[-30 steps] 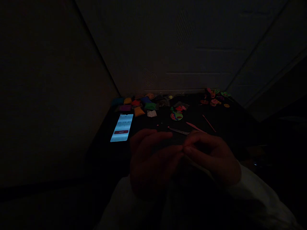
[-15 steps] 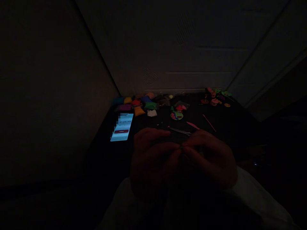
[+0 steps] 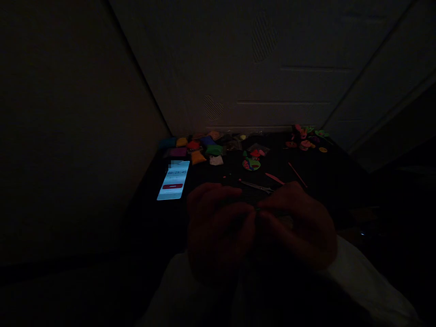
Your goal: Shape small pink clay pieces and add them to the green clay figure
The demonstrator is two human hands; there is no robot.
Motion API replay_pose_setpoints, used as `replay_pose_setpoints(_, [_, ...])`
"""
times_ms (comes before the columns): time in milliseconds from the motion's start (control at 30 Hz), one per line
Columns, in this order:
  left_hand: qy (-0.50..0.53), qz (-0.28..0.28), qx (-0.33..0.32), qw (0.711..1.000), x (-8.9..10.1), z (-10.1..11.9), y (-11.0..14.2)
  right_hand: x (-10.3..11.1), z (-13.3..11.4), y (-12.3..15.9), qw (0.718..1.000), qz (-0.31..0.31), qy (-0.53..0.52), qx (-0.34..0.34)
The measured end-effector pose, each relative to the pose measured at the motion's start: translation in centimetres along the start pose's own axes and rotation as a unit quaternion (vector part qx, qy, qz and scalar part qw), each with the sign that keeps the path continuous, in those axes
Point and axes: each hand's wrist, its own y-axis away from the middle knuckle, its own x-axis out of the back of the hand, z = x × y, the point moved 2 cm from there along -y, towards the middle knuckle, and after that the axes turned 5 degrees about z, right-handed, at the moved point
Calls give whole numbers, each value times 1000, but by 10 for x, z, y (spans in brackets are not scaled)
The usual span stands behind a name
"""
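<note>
In dim light, my left hand (image 3: 220, 227) and my right hand (image 3: 299, 222) meet fingertip to fingertip above the dark table. Thumb and forefinger of each are pinched together. Between them shows a tiny green piece of clay (image 3: 258, 209), mostly hidden by the fingers. Just beyond my hands lie scissors (image 3: 256, 185) and a pink clay knife (image 3: 274, 178). Farther back sits a round green clay base (image 3: 251, 164) with small coloured shapes on it.
A lit phone (image 3: 173, 180) showing a timer lies left. Coloured clay packets (image 3: 197, 157) line the back left. Several small clay figures (image 3: 304, 144) stand at the back right, with a thin pink stick (image 3: 297, 175) nearer. A pale panel (image 3: 282, 86) rises behind the table.
Both hands stay together at nearly the same spot. The fingertips have shifted slightly, and the green piece shows a little more between them.
</note>
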Motion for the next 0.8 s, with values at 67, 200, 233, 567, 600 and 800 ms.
replay_pose_setpoints(67, [-11,-1,-17,1000,0,1,-1,0,0,-1,1000,0,17,11])
replay_pose_setpoints(200, [-13,-10,-23,1000,1,2,-1,-1,1,-2,999,-3,34,12])
replay_pose_setpoints(233, [-11,-13,-18,1000,1,2,-1,-2,1,-2,999,-4,34,11])
replay_pose_setpoints(567, [-6,-20,-12,1000,1,4,-3,-3,2,1,1000,7,23,3])
replay_pose_setpoints(600, [-5,-20,-8,1000,1,4,-3,-3,2,1,1000,9,17,-3])
replay_pose_setpoints(800, [6,-24,12,1000,2,4,-4,-4,2,2,1000,9,-8,-15])
